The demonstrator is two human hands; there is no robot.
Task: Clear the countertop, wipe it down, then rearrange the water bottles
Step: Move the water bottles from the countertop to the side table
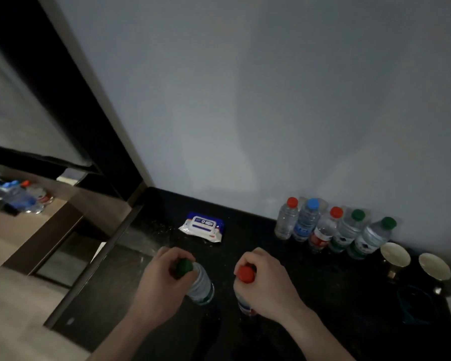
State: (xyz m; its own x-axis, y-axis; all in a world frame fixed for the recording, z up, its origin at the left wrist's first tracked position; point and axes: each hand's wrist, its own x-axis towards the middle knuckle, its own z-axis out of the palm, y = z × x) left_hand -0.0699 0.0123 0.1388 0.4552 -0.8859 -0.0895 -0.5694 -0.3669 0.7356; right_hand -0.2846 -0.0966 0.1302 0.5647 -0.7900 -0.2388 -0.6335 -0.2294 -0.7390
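My left hand [159, 277] grips the neck of a green-capped water bottle [201, 285] over the black countertop [310, 282]. My right hand [266, 280] grips the neck of a red-capped water bottle [245, 274], whose body is mostly hidden under the hand. Whether either bottle touches the counter I cannot tell. Against the wall at the right stands a row of several bottles [331, 227] with red, blue and green caps. A pack of wet wipes [203, 227] lies flat near the back wall, beyond my left hand.
Two pale cups [395, 254] [434, 266] stand at the right end of the counter, with a dark teal object [412, 303] in front of them. A wooden floor and a low shelf with more bottles [18, 196] lie to the left, past the counter's edge.
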